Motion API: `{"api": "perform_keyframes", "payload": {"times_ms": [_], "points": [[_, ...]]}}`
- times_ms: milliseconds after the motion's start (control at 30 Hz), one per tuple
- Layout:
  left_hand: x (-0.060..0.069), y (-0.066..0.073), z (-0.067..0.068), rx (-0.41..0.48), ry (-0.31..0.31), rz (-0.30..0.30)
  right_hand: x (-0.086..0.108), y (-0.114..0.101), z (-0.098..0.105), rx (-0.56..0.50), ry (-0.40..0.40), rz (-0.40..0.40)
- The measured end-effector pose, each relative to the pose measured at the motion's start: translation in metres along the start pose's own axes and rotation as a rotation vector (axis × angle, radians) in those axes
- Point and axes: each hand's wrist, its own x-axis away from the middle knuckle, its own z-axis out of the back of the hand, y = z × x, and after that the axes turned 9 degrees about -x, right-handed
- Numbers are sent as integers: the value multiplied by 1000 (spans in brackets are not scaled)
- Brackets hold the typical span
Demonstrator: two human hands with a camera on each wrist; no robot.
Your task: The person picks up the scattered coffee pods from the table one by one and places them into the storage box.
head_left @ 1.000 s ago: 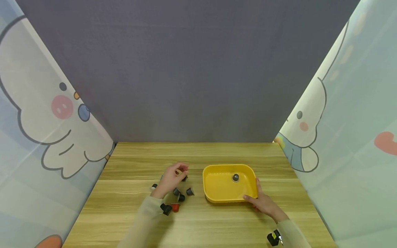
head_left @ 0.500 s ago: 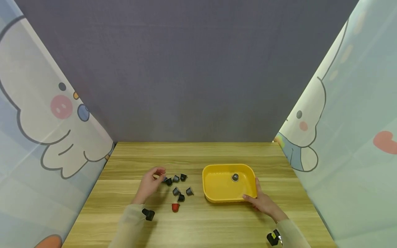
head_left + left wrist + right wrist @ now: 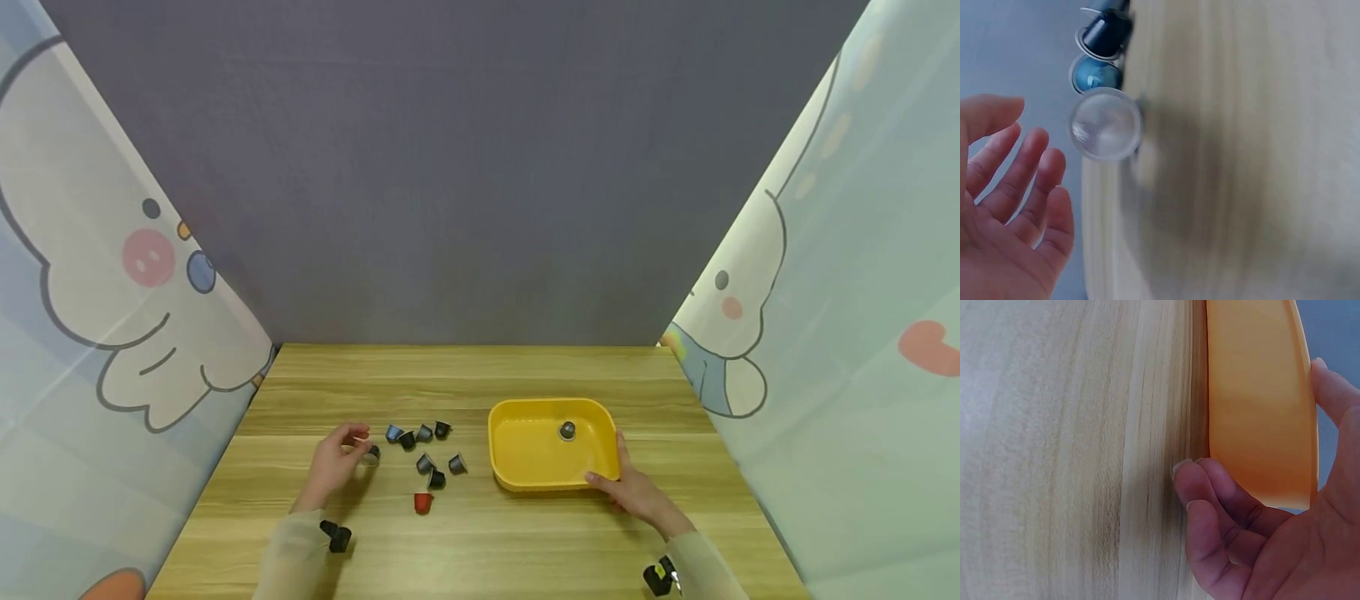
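My left hand (image 3: 333, 460) hovers at the left of the table, fingers loosely bent, with nothing between them. Just beyond its fingertips lies a coffee capsule (image 3: 372, 455); the left wrist view shows its pale round lid (image 3: 1106, 124) facing the hand, with a gap between. Behind that lid are a blue capsule (image 3: 1094, 74) and a black capsule (image 3: 1107, 32). My right hand (image 3: 637, 493) grips the near right corner of a yellow tray (image 3: 525, 458), thumb over the rim and fingers along the outer wall. One grey capsule (image 3: 567, 431) stands inside the tray.
Several more capsules lie between the left hand and the tray, among them a red capsule (image 3: 423, 502) nearest the front, a grey capsule (image 3: 457, 463) and a black capsule (image 3: 437, 478). A grey wall (image 3: 480, 208) closes off the table's (image 3: 480, 367) back edge.
My left hand has moved left and slightly nearer, away from above the capsule group, to beside the pale-lidded capsule. The right hand and tray have stayed essentially in place.
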Motion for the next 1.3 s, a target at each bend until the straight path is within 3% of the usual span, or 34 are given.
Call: {"api": "perform_keyframes", "payload": {"times_ms": [167,300,767,1300], "points": [[8,-6,-2,-41,-103,66,-1,0,0,19,-5,4],[12,-11,-7,-60,-147,99,0,-2,0,23,-11,3],[12,-10,-12,-96,-130,132,2,-4,-2,-12,7,-4],[14,-12,-10,-84,-180,166,1,-3,-2,-1,5,-13]]}}
